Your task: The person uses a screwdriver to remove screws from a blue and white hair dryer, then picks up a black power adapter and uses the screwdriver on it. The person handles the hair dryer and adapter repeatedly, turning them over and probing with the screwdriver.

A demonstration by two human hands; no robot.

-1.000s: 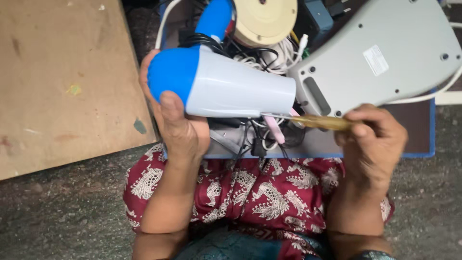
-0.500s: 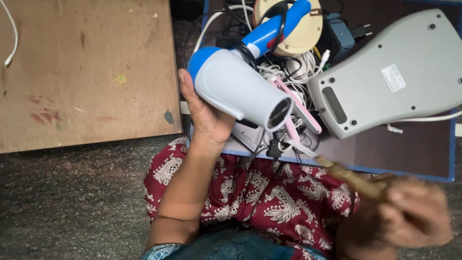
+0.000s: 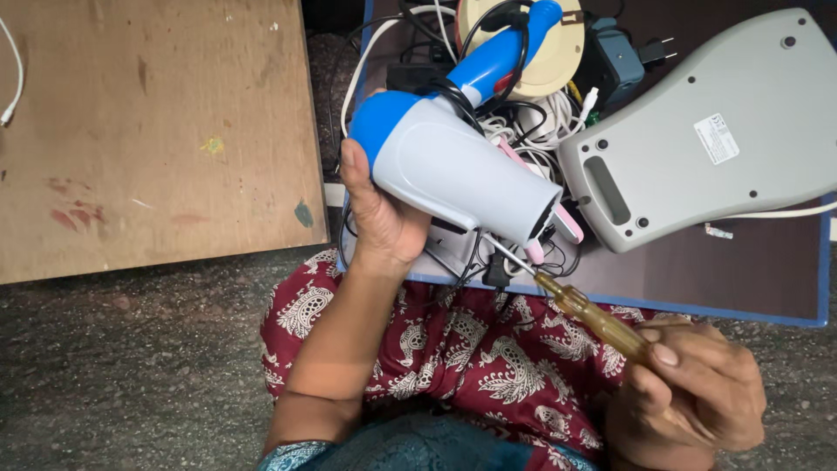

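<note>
My left hand [image 3: 379, 218] grips a blue and white hair dryer [image 3: 453, 161] from below, its nozzle tilted down to the right and its blue handle pointing up and away. My right hand [image 3: 693, 392] holds a screwdriver [image 3: 584, 310] by its amber handle at the lower right. The metal shaft points up-left, with its tip just under the dryer's nozzle opening. A black cord loops around the dryer's handle.
A grey plastic appliance base [image 3: 715, 139] lies bottom-up on a dark board with a blue edge [image 3: 785, 296]. Tangled white and black cables [image 3: 532, 118], a cream round part [image 3: 532, 52] and a black plug adapter [image 3: 619, 61] sit behind. A wooden board [image 3: 148, 131] lies left on the rough floor.
The dryer has been tilted so its nozzle points down-right. My right hand dropped to the lower right, then brought the screwdriver tip up toward the nozzle.
</note>
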